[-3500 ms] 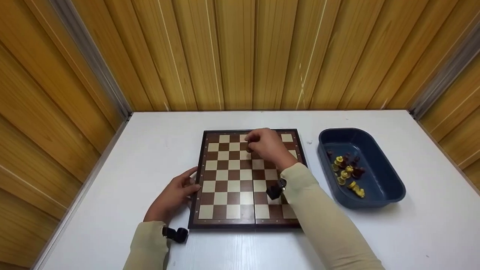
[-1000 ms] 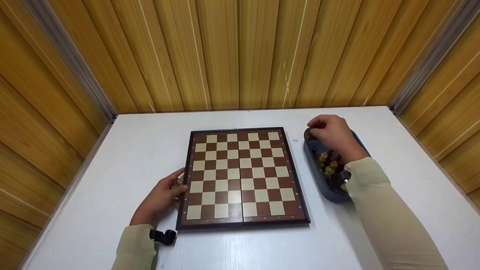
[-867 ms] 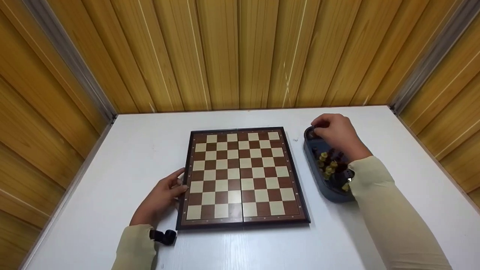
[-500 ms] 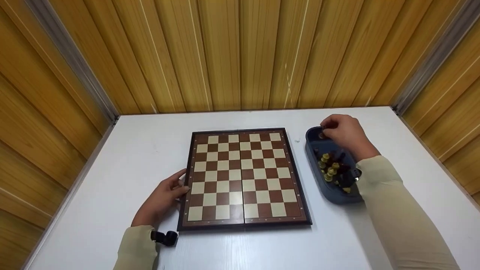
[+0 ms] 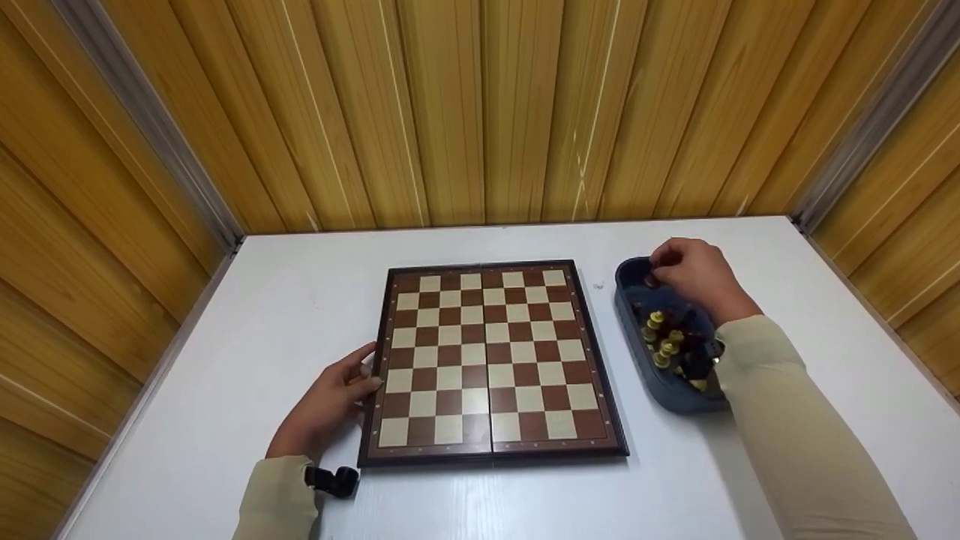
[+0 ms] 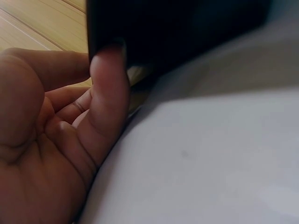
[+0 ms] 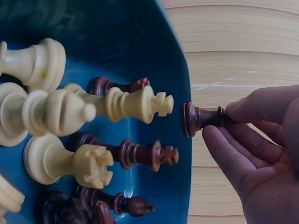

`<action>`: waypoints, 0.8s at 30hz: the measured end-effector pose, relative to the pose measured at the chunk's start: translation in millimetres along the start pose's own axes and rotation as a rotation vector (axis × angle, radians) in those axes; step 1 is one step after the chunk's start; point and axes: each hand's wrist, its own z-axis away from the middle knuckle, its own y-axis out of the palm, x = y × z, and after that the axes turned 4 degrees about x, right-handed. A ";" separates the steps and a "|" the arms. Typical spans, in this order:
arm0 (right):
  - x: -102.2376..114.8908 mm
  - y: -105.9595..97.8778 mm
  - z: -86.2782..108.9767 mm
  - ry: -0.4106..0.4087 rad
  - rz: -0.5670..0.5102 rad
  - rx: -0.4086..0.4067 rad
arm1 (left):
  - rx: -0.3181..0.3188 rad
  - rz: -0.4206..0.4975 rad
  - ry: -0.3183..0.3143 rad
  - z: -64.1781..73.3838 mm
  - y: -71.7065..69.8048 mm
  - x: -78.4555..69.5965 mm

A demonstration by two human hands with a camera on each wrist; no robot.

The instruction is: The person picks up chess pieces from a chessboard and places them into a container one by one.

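Note:
My right hand [image 5: 701, 274] pinches a dark brown chess piece [image 7: 201, 119] between thumb and fingers, over the far end of the blue bin [image 5: 667, 401]. The piece's base and stem show in the right wrist view; its head is hidden by the fingertips. My left hand [image 5: 330, 397] lies beside the chessboard [image 5: 491, 360], thumb and index finger touching its left edge. In the left wrist view the thumb [image 6: 110, 88] rests against the board's dark side. Bare brown and cream squares cover the board.
Several cream and dark chess pieces lie in the bin, among them a cream rook [image 7: 93, 165], a cream king [image 7: 135, 102] and a dark king [image 7: 149, 154]. The white table [image 5: 315, 285] meets wood-panelled walls [image 5: 450, 112] at the back and sides.
My right hand has moved from the board's far squares to the bin with a dark piece, then a little right and lower over it. My left hand keeps its place at the board's edge.

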 end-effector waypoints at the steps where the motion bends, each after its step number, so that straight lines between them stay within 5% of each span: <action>1: -1.2 0.4 -0.5 0.002 -0.002 0.004 | 0.000 0.003 0.001 -0.1 0.1 0.1; 24: -17.7 10.7 -1.4 0.043 0.033 0.079 | -0.028 0.000 -0.015 -3.8 -0.1 4.8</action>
